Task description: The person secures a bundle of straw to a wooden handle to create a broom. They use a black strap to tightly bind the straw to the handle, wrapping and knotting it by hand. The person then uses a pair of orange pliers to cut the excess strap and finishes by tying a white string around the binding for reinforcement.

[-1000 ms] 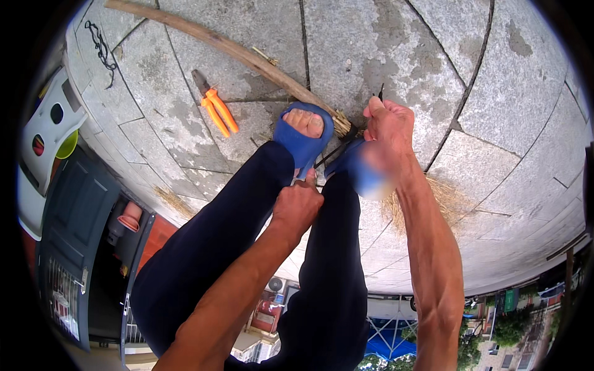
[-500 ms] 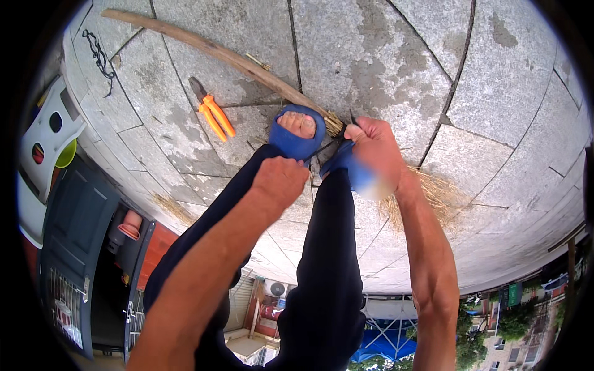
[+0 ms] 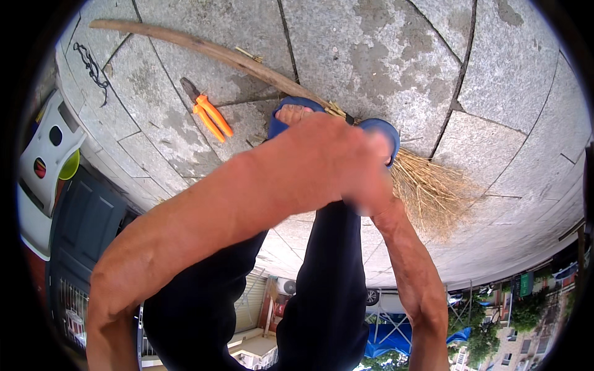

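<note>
A straw broom lies on the paving, its long wooden handle (image 3: 229, 57) running to the far left and its straw head (image 3: 433, 185) fanning out at the right. At the broom's neck, a dark band shows beside loose straw ends. My blue slippers (image 3: 378, 131) are set on either side of that neck. My left hand (image 3: 325, 145) reaches across to the right and meets my right hand (image 3: 374, 188) just in front of the neck. Blur and overlap hide the fingers of both hands, and whatever may be between them.
Orange-handled pliers (image 3: 211, 116) lie on the paving to the left of my feet. Farther left is a tangled black strip (image 3: 91, 68). A white plastic chair (image 3: 46, 145) and a green bowl (image 3: 69, 166) stand at the left edge, near a dark door (image 3: 90, 216).
My left hand has moved from beside my left foot, where it was closed on a taut dark strip, across to my right hand. My right hand has come down slightly, away from the broom's neck.
</note>
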A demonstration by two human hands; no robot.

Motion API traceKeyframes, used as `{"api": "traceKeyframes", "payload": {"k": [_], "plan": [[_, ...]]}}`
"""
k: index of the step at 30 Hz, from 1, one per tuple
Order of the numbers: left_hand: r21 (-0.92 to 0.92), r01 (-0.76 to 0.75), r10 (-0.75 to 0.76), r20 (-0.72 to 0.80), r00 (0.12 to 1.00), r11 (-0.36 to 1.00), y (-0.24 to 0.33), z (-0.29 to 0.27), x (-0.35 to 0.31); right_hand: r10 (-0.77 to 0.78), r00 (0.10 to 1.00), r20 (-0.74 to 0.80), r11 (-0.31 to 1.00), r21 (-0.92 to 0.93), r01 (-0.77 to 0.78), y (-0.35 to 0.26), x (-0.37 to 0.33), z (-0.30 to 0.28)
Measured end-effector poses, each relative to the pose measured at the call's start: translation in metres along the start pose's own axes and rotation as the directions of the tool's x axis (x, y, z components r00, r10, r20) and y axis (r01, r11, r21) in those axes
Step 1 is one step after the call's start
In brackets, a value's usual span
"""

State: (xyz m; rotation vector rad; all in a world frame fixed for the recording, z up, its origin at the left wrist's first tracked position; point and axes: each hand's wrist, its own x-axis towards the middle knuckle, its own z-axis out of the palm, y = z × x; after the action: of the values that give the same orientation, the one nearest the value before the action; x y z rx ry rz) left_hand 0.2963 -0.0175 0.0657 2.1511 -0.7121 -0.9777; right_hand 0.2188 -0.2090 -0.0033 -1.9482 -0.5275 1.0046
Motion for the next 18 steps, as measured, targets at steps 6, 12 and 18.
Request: {"api": "traceKeyframes", "payload": {"k": [6, 12, 18], "plan": [[-0.945, 0.291, -0.687, 0.112, 0.718, 0.151, -0.062, 0.057, -0.02, -0.192, 0.967, -0.169, 0.904, -0.414, 0.107, -0.012, 0.004, -0.005], [-0.757, 0.258, -0.442, -0.046, 0.896, 0.601, -0.069, 0.112, -0.022, -0.131, 0.989, -0.066, 0.958, -0.264, 0.109, -0.009, 0.003, 0.0], [-0.503, 0.169, -0.277, -0.146, 0.95, 0.848, -0.059, 0.115, -0.02, -0.075, 0.988, 0.136, 0.99, -0.111, 0.09, 0.009, -0.011, 0.009]]}}
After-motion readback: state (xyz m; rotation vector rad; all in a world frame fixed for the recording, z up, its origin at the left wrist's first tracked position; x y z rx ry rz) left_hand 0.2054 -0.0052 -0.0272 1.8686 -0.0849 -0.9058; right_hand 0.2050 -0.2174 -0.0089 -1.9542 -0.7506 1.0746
